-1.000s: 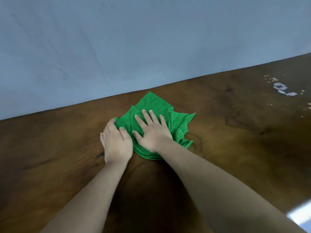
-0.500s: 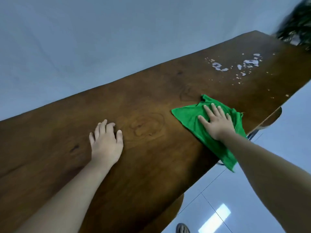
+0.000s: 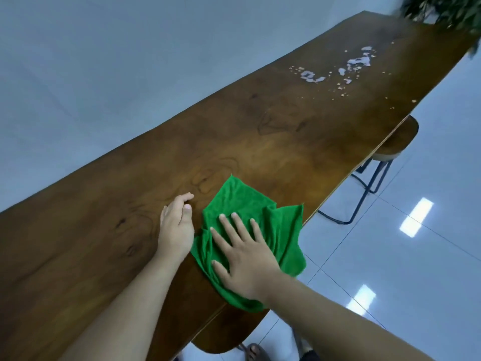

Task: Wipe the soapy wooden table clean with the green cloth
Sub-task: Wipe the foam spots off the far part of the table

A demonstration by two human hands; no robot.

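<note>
The green cloth lies crumpled on the long wooden table, at its near edge, with one corner hanging over the side. My right hand presses flat on the cloth, fingers spread. My left hand rests on the bare wood just left of the cloth, fingers partly curled, holding nothing. White soap foam patches and small specks sit far along the table toward its right end.
A wooden stool with black metal legs stands under the table's edge on the right. A leafy plant overhangs the far end. A pale wall runs behind the table. Glossy white floor tiles lie to the right.
My right hand has pulled the cloth back along the near edge toward my left hand, which has curled its fingers. The view has shifted and shows more of the far end.
</note>
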